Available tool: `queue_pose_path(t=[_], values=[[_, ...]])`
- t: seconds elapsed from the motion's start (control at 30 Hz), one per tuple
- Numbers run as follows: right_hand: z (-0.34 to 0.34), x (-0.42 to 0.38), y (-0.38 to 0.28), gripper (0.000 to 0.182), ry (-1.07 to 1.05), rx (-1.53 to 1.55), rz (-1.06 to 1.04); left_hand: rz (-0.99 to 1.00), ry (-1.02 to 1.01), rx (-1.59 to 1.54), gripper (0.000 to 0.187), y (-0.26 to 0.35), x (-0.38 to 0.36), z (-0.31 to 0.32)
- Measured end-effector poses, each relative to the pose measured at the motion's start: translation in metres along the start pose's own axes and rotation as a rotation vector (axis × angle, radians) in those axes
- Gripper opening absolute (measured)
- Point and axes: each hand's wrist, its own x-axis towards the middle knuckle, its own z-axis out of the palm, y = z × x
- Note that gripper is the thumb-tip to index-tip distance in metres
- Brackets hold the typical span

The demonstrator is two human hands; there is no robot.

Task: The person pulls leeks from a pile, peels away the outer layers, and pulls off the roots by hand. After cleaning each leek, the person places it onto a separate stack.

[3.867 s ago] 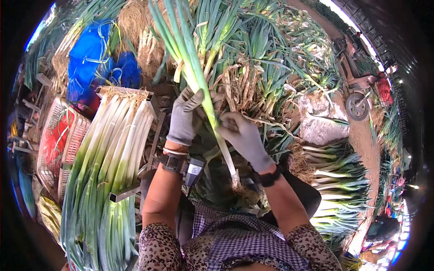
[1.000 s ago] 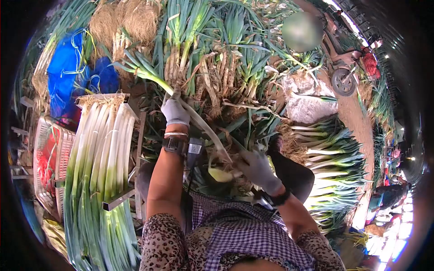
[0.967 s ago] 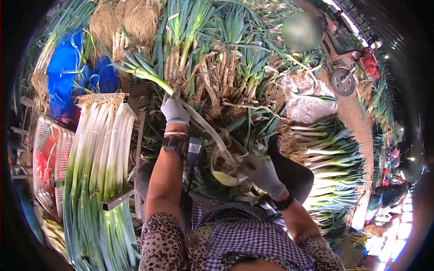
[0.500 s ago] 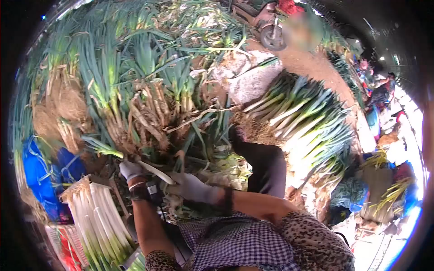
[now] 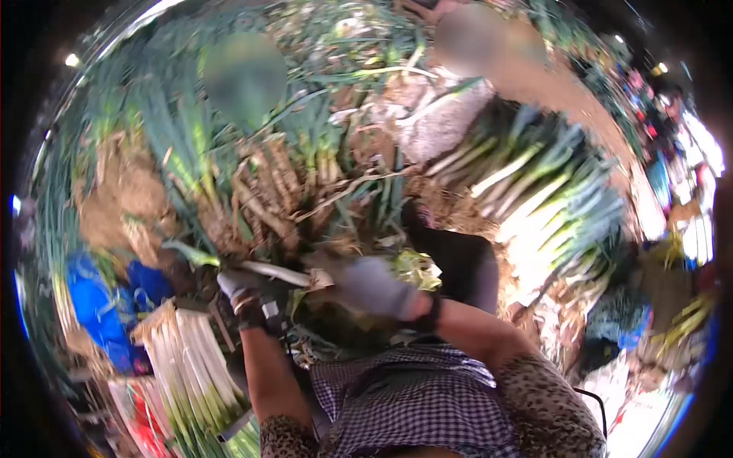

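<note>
A light glove covers my left hand (image 5: 235, 282), closed around a green onion stalk (image 5: 276, 272). The stalk's green part sticks out to the left and its pale shaft points right, ending in a brownish root end. Just right of that end is my gloved right hand (image 5: 376, 287), smeared by motion; its fingers cannot be made out. Loose leaves (image 5: 418, 269) lie beyond and under the right hand. Unpeeled onions with dirty roots (image 5: 263, 191) lie in front of both hands.
Whitish peeled onions (image 5: 191, 359) stand in a bundle at the lower left, near blue bags (image 5: 99, 305). A long row of onions (image 5: 534, 191) lies at the right beside a pale sack (image 5: 447, 126). My dark-clothed leg (image 5: 466, 267) is right of the leaves.
My right hand has moved right, off the stalk's pale end, where a brownish root end now shows. The whole view has shifted slightly. My left hand still holds the stalk.
</note>
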Motion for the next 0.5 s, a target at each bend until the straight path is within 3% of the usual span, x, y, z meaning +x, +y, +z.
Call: queue_pose_path(t=[0.03,0.07,0.1,0.13,0.17,0.2,0.23,0.27,0.3,0.33,0.37,0.4,0.43,0.47,0.5], values=[[0.0,0.009,-0.012,0.046,-0.085,0.049,0.032,-0.098,-0.047,-0.106,0.018,0.0,-0.002,0.008],[-0.001,0.013,-0.021,0.046,-0.166,0.099,0.058,-0.063,-0.006,-0.214,0.02,-0.009,-0.004,0.018],[0.024,0.01,-0.013,0.041,-0.073,0.191,-0.042,-0.023,0.032,-0.321,0.026,-0.016,-0.006,0.027],[0.045,0.005,0.003,0.036,0.018,0.28,-0.148,-0.263,-0.108,0.111,0.034,-0.004,-0.006,0.008],[0.041,-0.003,0.019,0.035,0.02,0.262,-0.131,-0.162,-0.276,-0.811,0.034,-0.059,0.004,0.012],[0.035,-0.016,0.034,0.033,0.017,0.244,-0.118,-0.298,-0.551,-1.701,0.034,-0.116,0.015,0.017],[0.028,-0.029,0.046,0.032,0.011,0.228,-0.11,-0.567,0.068,-0.982,0.033,-0.017,-0.013,-0.003],[0.007,-0.041,0.06,0.032,0.036,0.289,0.024,-0.369,-0.035,-0.812,0.03,-0.068,-0.004,0.004],[-0.009,-0.047,0.059,0.035,0.147,0.271,0.041,-0.37,-0.01,-0.864,0.029,-0.112,0.005,0.02],[-0.022,-0.054,0.057,0.039,0.261,0.251,0.06,-0.37,0.011,-0.916,0.029,-0.094,-0.001,0.022],[-0.006,-0.041,0.05,0.046,0.42,0.133,-0.111,-0.372,0.024,-0.974,0.029,-0.072,-0.012,0.027],[-0.018,-0.045,0.036,0.052,0.405,0.063,-0.171,-0.375,0.025,-1.032,0.029,-0.043,-0.025,0.033],[-0.03,-0.049,0.021,0.057,0.393,-0.006,-0.232,-0.246,-0.051,-0.626,0.03,-0.002,-0.04,0.037],[-0.011,-0.036,0.03,0.052,0.445,-0.111,-0.227,-0.097,-0.111,-0.227,0.03,0.034,-0.047,0.043],[-0.023,-0.039,0.039,0.05,0.399,-0.133,-0.132,-0.202,-0.166,-0.791,0.03,0.047,-0.045,0.053]])
